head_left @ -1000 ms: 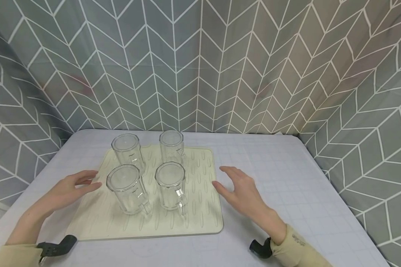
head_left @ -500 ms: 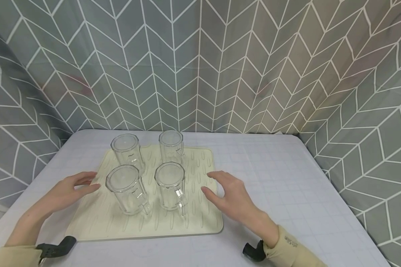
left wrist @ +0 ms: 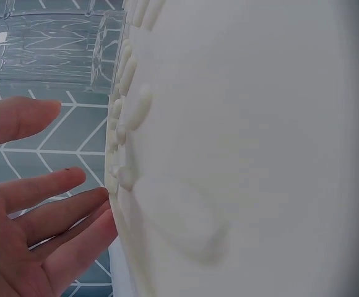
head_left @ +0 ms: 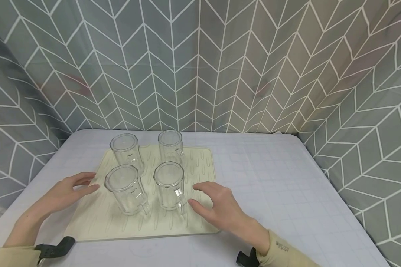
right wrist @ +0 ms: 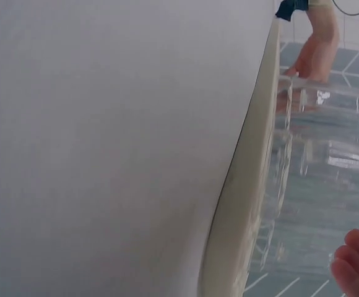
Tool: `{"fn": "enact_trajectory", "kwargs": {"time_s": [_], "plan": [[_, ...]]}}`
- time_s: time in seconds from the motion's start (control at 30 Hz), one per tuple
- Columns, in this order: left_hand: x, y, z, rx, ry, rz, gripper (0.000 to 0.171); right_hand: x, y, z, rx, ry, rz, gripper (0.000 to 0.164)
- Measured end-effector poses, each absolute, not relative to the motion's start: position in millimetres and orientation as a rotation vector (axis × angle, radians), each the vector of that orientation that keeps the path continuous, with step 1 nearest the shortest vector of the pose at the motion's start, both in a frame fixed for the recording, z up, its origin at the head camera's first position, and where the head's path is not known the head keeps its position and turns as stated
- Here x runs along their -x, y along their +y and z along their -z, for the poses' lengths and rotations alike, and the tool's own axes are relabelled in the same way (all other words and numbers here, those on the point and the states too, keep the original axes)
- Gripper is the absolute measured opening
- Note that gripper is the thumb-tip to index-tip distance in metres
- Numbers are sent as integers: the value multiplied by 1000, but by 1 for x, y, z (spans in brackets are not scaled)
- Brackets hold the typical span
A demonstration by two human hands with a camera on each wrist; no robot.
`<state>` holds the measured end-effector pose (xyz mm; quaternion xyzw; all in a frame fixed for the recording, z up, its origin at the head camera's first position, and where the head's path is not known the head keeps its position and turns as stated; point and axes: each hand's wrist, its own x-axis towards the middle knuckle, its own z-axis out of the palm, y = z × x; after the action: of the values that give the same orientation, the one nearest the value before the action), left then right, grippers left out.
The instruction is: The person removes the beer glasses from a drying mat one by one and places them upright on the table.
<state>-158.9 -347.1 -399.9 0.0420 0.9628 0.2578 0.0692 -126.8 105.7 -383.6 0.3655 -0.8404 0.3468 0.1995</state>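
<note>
Several clear glass mugs stand on a cream ribbed drying mat (head_left: 103,227), apparently upside down: front right mug (head_left: 168,181), front left mug (head_left: 123,185), back left mug (head_left: 125,150) and back right mug (head_left: 170,146). Over the mat's right part is my right hand (head_left: 220,207), thumb and fingers apart, close to the front right mug's handle; whether it touches cannot be told. My left hand (head_left: 68,193) lies at the mat's left edge, fingers loosely extended and holding nothing. In the left wrist view its fingertips (left wrist: 102,201) are at or near the mat's edge.
A white cloth covers the table (head_left: 270,178), which extends to the right of the mat. Grey curtains (head_left: 200,66) with white chevron lines hang behind and at both sides. Each wrist carries a black camera mount, such as the left mount (head_left: 55,249).
My right hand has moved left and slightly toward me, from beyond the mat's right edge to beside the front right mug. My left hand and the mugs have stayed nearly still.
</note>
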Motion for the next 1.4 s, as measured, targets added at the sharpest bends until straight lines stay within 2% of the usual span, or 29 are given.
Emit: {"fn": "enact_trajectory", "kwargs": {"time_s": [0.7,1.4], "plan": [[160,-349,401,-109,2897,-752,76,125,86,398,-1238,-2135,-988,21],[160,-349,401,-99,2894,-741,77,119,77,411,-1162,-2239,-1261,14]]}}
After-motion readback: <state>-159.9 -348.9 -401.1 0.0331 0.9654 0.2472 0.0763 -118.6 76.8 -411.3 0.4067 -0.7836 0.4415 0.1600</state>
